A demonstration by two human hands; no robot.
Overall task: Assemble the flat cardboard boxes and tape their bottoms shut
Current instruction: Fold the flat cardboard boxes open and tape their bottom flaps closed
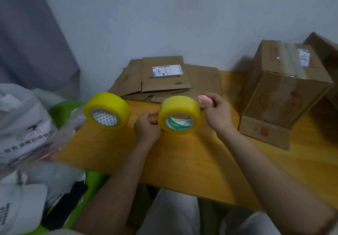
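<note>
A yellow tape roll with a green core (pixel 180 114) stands on edge at the middle of the wooden table (pixel 182 158). My left hand (pixel 147 127) pinches its left side with curled fingers. My right hand (pixel 218 113) grips a small pink cutter (pixel 204 100) just right of that roll. A second yellow tape roll (pixel 107 110) stands on edge further left, untouched. Several flat cardboard boxes (pixel 164 81) lie stacked at the back against the wall. An assembled cardboard box (pixel 285 92) with tape across its top stands at the right.
White bags and clear plastic (pixel 23 125) pile up left of the table over something green (pixel 60 108). Another brown box (pixel 325 52) sits behind the assembled one. A grey curtain (pixel 27 33) hangs at the far left. My knees show under the table's front edge.
</note>
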